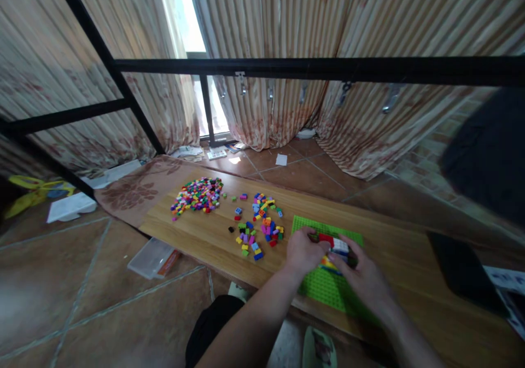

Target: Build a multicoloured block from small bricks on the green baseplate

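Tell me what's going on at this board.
A person sits at a low wooden board with both hands on a small brick build of red, white, yellow and blue pieces. The left hand grips its left side and the right hand its right. The build stands on a green baseplate. Loose coloured bricks lie to the left: a scattered group close by and a denser pile farther along the board.

Two hands, the left hand (303, 250) and right hand (365, 278); one green baseplate (324, 288); one brick build (334, 245); two heaps of loose bricks, a dense heap (197, 194) and a looser heap (262, 223); one clear plastic box (152, 257).
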Tool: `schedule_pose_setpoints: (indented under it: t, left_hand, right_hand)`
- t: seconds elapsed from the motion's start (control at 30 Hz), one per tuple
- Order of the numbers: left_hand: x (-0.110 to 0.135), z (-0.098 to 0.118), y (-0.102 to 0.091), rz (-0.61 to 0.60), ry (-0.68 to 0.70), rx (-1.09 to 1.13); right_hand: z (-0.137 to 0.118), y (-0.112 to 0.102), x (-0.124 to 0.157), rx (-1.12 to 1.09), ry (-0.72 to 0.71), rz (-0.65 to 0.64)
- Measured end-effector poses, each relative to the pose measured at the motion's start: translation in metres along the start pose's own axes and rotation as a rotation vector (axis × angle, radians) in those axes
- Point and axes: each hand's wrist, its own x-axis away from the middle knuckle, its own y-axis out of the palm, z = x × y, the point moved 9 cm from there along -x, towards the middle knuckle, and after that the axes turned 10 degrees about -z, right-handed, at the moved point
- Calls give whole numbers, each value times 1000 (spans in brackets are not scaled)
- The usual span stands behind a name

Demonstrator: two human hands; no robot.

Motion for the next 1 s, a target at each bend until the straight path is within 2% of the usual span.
schedule_pose_setpoints:
  t: [0.23,0.57,0.73,0.83,1.0]
  left_hand:
    - [3,-1,2,7,-21,3]
    - [8,2,1,-14,84,-20]
    - [-2,-6,-3,-24,73,31]
    - [-6,-5,-6,-23,102,44]
    - [-2,0,-1,-85,130,21]
  right_hand:
    - [8,3,-3,35,-6,-4]
    - [18,4,-8,40,38,-45]
    - [4,4,-6,-31,13,-65]
    - [-3,3,-5,-35,-5,-30]
    - [-7,7,-5,-24,-43,-6]
